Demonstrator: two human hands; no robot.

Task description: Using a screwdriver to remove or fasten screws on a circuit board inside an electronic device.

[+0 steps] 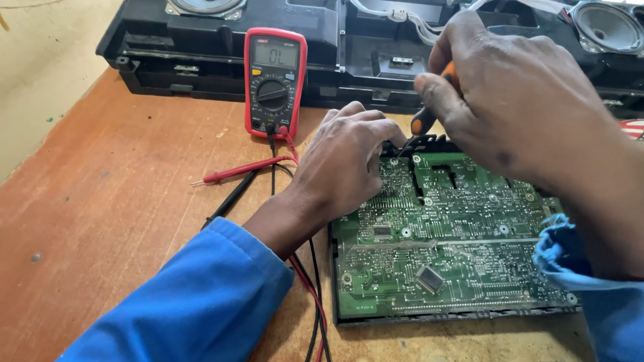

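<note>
While right hand grips screwdriver, circuit board beneath

An electronics repair workshop — multimeter, bare circuit board, opened speaker casing.

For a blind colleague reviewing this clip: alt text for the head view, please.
A right hand holds an orange-handled screwdriver to the top edge of a green circuit board, which the left hand steadies. A red multimeter stands behind on the wooden table.

L hand curled, palm down; R hand fingers pinched, both forearms angled inward.
</note>
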